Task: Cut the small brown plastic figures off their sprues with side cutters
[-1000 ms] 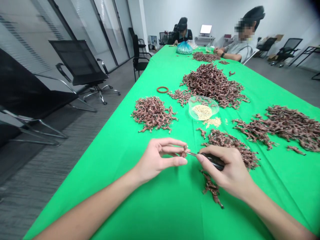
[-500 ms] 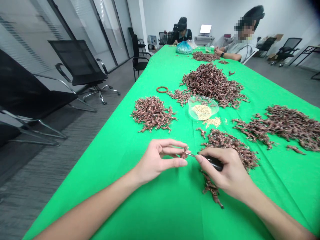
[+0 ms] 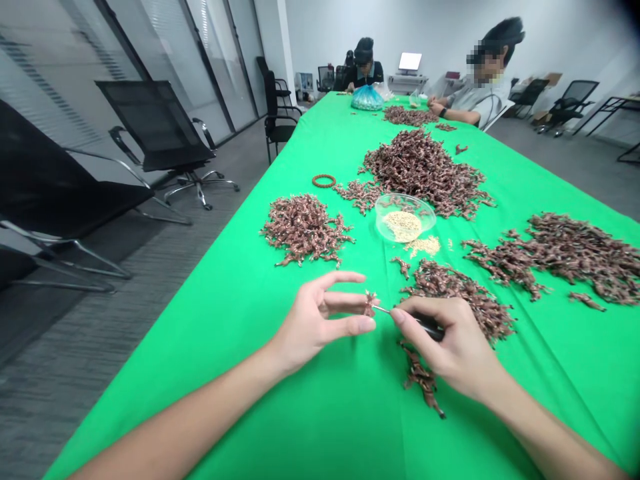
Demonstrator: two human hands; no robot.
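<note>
Head view, near to far:
- left hand [image 3: 315, 327] pinches a small brown twisted piece [image 3: 370, 303] at its fingertips, index lifted, above the green tablecloth [image 3: 280, 413]
- right hand [image 3: 453, 350] pinches a black-handled metal-tipped tool [image 3: 427, 325] between thumb and fingers, its thin tip just beside the piece
- piece looks light, stiff and fragile, best held at its middle
- heap of like pieces [image 3: 453, 297] right of the hands
- farther, a clear bowl [image 3: 377, 220] of pale grains [image 3: 403, 227]

Tool shaft [image 3: 383, 310]: metal, polished bright
Tool handle [image 3: 433, 330]: black, glossy finish seen
Table cover [image 3: 345, 413]: green cloth, matt, creased
Bowl [image 3: 404, 212]: clear, glossy
</note>
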